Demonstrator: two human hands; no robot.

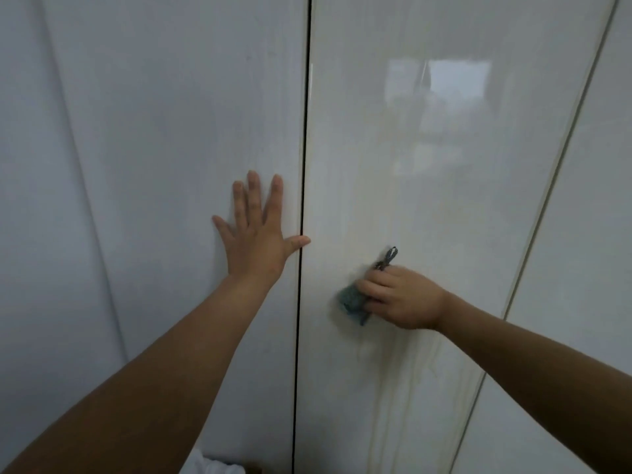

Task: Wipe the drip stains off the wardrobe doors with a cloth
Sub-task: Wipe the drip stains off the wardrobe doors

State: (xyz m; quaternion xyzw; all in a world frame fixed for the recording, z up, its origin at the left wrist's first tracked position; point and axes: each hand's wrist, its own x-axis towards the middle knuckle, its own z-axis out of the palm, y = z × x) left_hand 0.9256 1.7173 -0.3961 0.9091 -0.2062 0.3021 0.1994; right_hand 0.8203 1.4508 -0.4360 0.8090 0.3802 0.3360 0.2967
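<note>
A person's left hand (254, 234) is lying flat with fingers spread on the left wardrobe door (164, 131), its thumb reaching the dark gap (301, 302) between doors. The right hand (400, 297) is gripping a bunched blue-grey cloth (352, 301) and pressing it against the glossy right wardrobe door (427, 148), just above faint drip stains (407, 378).

Dim, even, greyish light. A pale rectangular glare patch (455, 80), possibly a reflected window, lies high on the glossy right door (393, 200); the left door (171, 131) is duller. Door seams (561, 159) bow toward the frame edges. Overall soft focus; the right hand (403, 299) and cloth (352, 301) are slightly blurred.
</note>
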